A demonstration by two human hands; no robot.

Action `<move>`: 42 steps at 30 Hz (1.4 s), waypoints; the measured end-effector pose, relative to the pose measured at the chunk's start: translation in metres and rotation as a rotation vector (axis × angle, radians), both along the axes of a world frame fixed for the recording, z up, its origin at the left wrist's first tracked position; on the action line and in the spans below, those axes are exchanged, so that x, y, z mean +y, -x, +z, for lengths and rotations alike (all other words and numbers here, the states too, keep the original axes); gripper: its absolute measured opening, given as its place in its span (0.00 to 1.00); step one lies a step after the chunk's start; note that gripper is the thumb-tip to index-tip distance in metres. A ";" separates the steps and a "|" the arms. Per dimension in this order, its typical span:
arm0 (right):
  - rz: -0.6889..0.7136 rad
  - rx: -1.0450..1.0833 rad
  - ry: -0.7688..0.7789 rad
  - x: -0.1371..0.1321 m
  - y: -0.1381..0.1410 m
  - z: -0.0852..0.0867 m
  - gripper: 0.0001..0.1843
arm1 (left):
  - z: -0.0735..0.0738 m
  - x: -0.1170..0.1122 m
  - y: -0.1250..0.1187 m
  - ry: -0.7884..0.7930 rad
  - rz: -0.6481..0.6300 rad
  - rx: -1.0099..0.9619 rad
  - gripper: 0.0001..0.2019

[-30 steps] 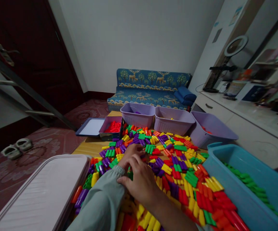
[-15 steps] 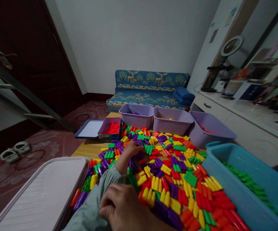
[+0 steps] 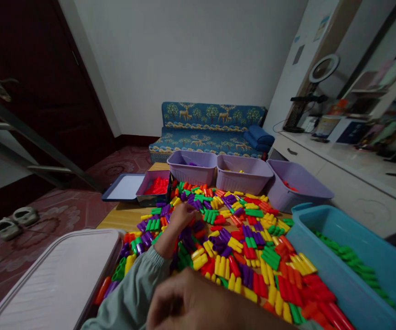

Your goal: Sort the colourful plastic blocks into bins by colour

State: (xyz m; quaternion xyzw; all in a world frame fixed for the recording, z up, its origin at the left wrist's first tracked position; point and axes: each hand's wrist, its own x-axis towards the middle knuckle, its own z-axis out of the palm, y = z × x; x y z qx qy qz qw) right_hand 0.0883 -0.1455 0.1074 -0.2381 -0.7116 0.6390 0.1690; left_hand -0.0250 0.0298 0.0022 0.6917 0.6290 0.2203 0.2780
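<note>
My left hand (image 3: 182,216), in a grey-green sleeve (image 3: 132,284), reaches into the pile of plastic tube-like building blocks (image 3: 224,266). Its fingers curl down over the purple blocks (image 3: 191,236), and what lies under the fingertips is hidden. Close to the camera and smeared by motion, my right hand (image 3: 187,300) hovers above the near edge of the pile, beside the left forearm. Its fingers are bent in toward the thumb; anything inside them cannot be made out. Red, yellow, green and purple blocks lie around both hands.
Three lilac bins (image 3: 192,169) stand along the back, holding a few blocks. A blue bin (image 3: 342,229) with green blocks is at right. A box (image 3: 143,198) of red blocks sits back left beside a tray-like lid (image 3: 124,187). A white lid (image 3: 60,275) lies near left.
My right hand has risen toward the camera and moved slightly right, away from the left sleeve. My left hand stays over nearly the same blocks. The view has shifted a little.
</note>
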 end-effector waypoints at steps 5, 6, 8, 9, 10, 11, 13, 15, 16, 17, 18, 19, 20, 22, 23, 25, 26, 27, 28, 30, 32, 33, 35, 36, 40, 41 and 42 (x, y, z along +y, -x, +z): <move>-0.858 -0.455 -0.541 0.085 -0.068 -0.016 0.08 | -0.003 -0.032 -0.009 -0.107 -0.079 0.022 0.16; -0.998 -0.604 -0.654 0.100 -0.087 -0.023 0.12 | -0.004 -0.036 -0.009 -0.126 -0.085 0.039 0.17; -1.174 -0.937 -0.732 0.121 -0.124 -0.040 0.20 | -0.006 -0.042 -0.009 -0.160 -0.099 0.086 0.18; -1.207 -1.070 -0.704 0.128 -0.139 -0.049 0.22 | -0.007 -0.043 -0.009 -0.169 -0.102 0.107 0.19; -1.215 -1.169 -0.664 0.132 -0.151 -0.058 0.26 | -0.008 -0.044 -0.009 -0.172 -0.099 0.121 0.20; -1.203 -1.242 -0.616 0.135 -0.160 -0.067 0.29 | -0.008 -0.045 -0.009 -0.176 -0.093 0.129 0.20; -1.172 -1.328 -0.559 0.137 -0.169 -0.081 0.32 | -0.010 -0.045 -0.010 -0.187 -0.077 0.139 0.21; -1.144 -1.357 -0.567 0.137 -0.170 -0.088 0.31 | -0.010 -0.046 -0.011 -0.194 -0.055 0.150 0.24; -1.133 -1.355 -0.577 0.137 -0.169 -0.090 0.30 | -0.011 -0.046 -0.012 -0.193 -0.045 0.158 0.25; -1.119 -1.341 -0.577 0.138 -0.167 -0.090 0.29 | -0.011 -0.046 -0.013 -0.189 -0.034 0.164 0.25; -1.105 -1.311 -0.561 0.139 -0.164 -0.089 0.28 | -0.011 -0.046 -0.013 -0.185 -0.026 0.168 0.26; -1.093 -1.265 -0.531 0.139 -0.160 -0.087 0.27 | -0.012 -0.046 -0.014 -0.184 -0.018 0.168 0.26; -1.087 -1.205 -0.491 0.140 -0.155 -0.085 0.27 | -0.012 -0.046 -0.014 -0.184 -0.011 0.167 0.25; -1.077 -1.039 -0.423 0.141 -0.142 -0.082 0.26 | -0.012 -0.046 -0.014 -0.182 -0.002 0.165 0.24; -1.062 -0.940 -0.406 0.141 -0.132 -0.082 0.24 | -0.013 -0.046 -0.014 -0.183 0.001 0.167 0.23; -1.004 -0.763 -0.427 0.139 -0.111 -0.083 0.22 | -0.014 -0.046 -0.014 -0.190 0.001 0.171 0.22; -0.962 -0.704 -0.463 0.138 -0.100 -0.085 0.21 | -0.015 -0.046 -0.013 -0.199 -0.002 0.171 0.21; -0.922 -0.673 -0.503 0.137 -0.089 -0.087 0.20 | -0.015 -0.045 -0.013 -0.209 -0.003 0.171 0.21; -0.893 -0.667 -0.541 0.136 -0.079 -0.090 0.19 | -0.015 -0.045 -0.013 -0.218 0.003 0.175 0.22; -0.896 -0.707 -0.607 0.134 -0.064 -0.096 0.18 | -0.014 -0.043 -0.014 -0.219 0.030 0.200 0.25; -0.941 -0.761 -0.651 0.132 -0.056 -0.101 0.20 | -0.011 -0.041 -0.017 -0.204 0.062 0.249 0.25; -0.959 -0.784 -0.672 0.132 -0.054 -0.103 0.23 | -0.009 -0.040 -0.019 -0.192 0.071 0.274 0.25; -0.964 -0.804 -0.693 0.132 -0.053 -0.106 0.27 | -0.006 -0.038 -0.023 -0.174 0.082 0.304 0.24; -0.957 -0.799 -0.696 0.131 -0.053 -0.107 0.27 | -0.006 -0.038 -0.025 -0.168 0.092 0.305 0.25; -0.940 -0.667 -0.705 0.130 -0.055 -0.107 0.21 | -0.012 -0.036 -0.027 -0.176 0.133 0.206 0.24; -0.938 -0.610 -0.706 0.129 -0.054 -0.107 0.19 | -0.015 -0.036 -0.026 -0.180 0.139 0.168 0.23; -0.936 -0.552 -0.706 0.129 -0.054 -0.107 0.18 | -0.017 -0.035 -0.025 -0.182 0.144 0.131 0.23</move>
